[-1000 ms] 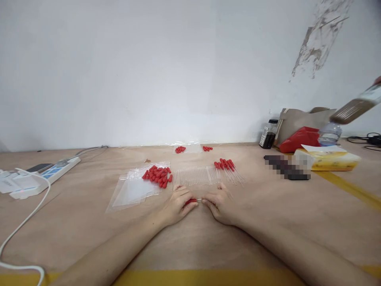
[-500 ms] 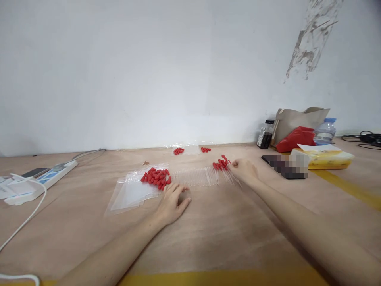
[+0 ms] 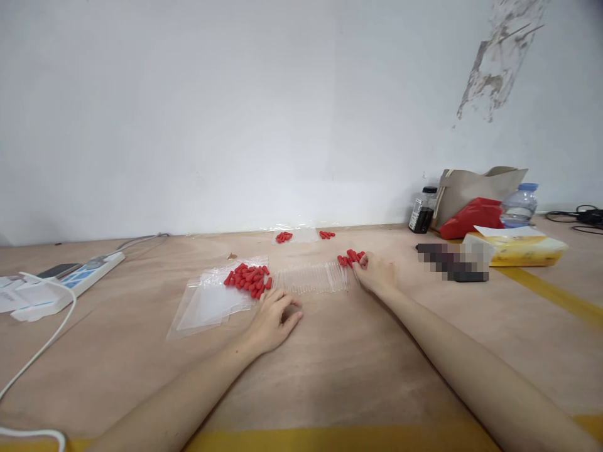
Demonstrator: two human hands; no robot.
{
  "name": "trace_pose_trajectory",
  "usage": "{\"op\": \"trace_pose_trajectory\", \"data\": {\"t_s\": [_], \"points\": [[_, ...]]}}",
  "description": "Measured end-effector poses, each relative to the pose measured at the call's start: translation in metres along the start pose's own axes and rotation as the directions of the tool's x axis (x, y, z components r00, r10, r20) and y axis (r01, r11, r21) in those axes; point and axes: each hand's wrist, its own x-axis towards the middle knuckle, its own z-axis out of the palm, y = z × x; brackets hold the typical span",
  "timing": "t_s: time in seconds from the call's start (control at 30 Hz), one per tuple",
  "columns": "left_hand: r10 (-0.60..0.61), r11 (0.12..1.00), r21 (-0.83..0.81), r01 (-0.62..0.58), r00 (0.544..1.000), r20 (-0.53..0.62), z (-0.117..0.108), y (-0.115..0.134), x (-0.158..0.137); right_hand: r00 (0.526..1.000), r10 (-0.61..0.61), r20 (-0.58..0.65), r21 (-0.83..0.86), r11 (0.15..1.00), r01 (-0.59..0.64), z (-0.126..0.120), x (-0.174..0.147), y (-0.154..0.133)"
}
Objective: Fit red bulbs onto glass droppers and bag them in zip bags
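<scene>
My left hand (image 3: 274,320) rests on the table with its fingers bent and thumb apart, fingertips at the edge of a pile of red rubber bulbs (image 3: 247,279). The pile lies on clear plastic bags (image 3: 210,307). A row of thin clear tubes (image 3: 308,278) lies between my hands. At the row's right end, several droppers with red bulbs (image 3: 349,258) lie side by side. My right hand (image 3: 377,273) is closed at these droppers, thumb and fingers pinched on one. The fingers and palm partly hide the droppers' tubes.
Two small groups of red bulbs (image 3: 283,237) lie near the wall with clear plastic. To the left is a power strip (image 3: 70,292) with cables. On the right stand a dark bottle (image 3: 423,212), a grey bag (image 3: 475,188), a tissue pack (image 3: 522,250) and a phone-like dark slab (image 3: 471,276).
My right hand has shifted slightly left, closer to the row of tubes, and the red-bulb droppers sit closer together. My left hand has stayed in place.
</scene>
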Motion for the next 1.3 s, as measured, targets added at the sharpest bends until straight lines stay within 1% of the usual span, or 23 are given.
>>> {"op": "trace_pose_trajectory", "data": {"t_s": [0.13, 0.27, 0.4, 0.57, 0.83, 1.03, 1.17, 1.3], "points": [[-0.002, 1.000, -0.004, 0.002, 1.000, 0.020, 0.000, 0.000, 0.001, 0.998, -0.051, 0.038, 0.062, 0.997, 0.049, 0.003, -0.004, -0.012], [0.001, 1.000, -0.002, -0.001, 1.000, 0.018, 0.000, 0.000, 0.001, 0.993, -0.082, 0.083, 0.073, 0.994, 0.076, 0.005, -0.008, -0.018], [0.000, 1.000, -0.004, 0.000, 1.000, 0.025, 0.001, 0.001, 0.002, 0.993, -0.066, 0.102, 0.087, 0.995, 0.057, 0.004, -0.009, -0.015], [-0.008, 1.000, -0.006, 0.008, 0.999, 0.037, 0.000, 0.001, 0.001, 0.995, -0.029, 0.091, 0.069, 0.997, 0.023, 0.002, -0.007, -0.011], [-0.001, 1.000, -0.003, 0.001, 0.999, 0.047, 0.001, 0.000, 0.001, 0.974, -0.008, 0.225, 0.048, 0.999, -0.003, -0.008, -0.002, -0.004], [-0.031, 0.999, 0.010, 0.030, 0.998, 0.049, 0.001, 0.000, 0.002, 0.956, -0.003, 0.294, 0.032, 0.999, -0.006, -0.008, -0.002, -0.005], [-0.024, 1.000, 0.010, 0.024, 0.998, 0.053, -0.001, 0.002, 0.003, 0.965, 0.004, 0.263, 0.048, 0.999, -0.017, -0.005, 0.002, -0.008], [-0.019, 1.000, 0.006, 0.019, 0.999, 0.042, 0.000, 0.002, 0.003, 0.981, 0.027, 0.190, 0.038, 0.999, -0.035, 0.000, 0.012, -0.005]]}}
